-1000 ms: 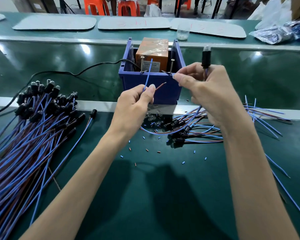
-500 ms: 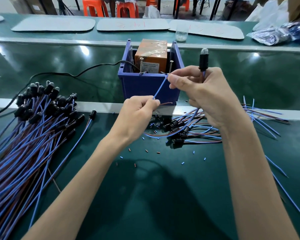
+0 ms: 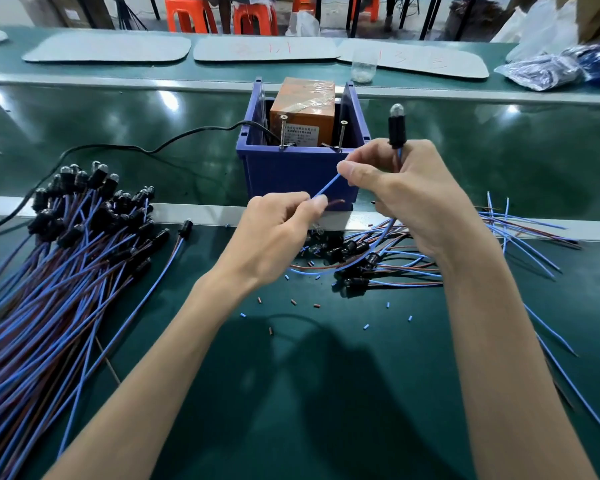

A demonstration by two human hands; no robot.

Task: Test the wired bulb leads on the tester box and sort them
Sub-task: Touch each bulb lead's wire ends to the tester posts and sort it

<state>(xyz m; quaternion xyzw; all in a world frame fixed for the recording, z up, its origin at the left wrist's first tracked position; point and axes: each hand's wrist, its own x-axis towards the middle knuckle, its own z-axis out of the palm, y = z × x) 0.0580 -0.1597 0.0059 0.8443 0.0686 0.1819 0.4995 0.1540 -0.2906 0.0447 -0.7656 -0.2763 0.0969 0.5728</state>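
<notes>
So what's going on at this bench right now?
A person is working through wired bulb leads on a green bench. The right hand grips one bulb lead, bulb end up, and the left hand pinches its blue wire in front of the blue tester box. The wire is not on the box's upright screws. A large bundle lies at left, a smaller heap at right.

Tester box (image 3: 300, 174) stands behind loose leads (image 3: 378, 261); big bundle (image 3: 49, 271) lies left.
</notes>
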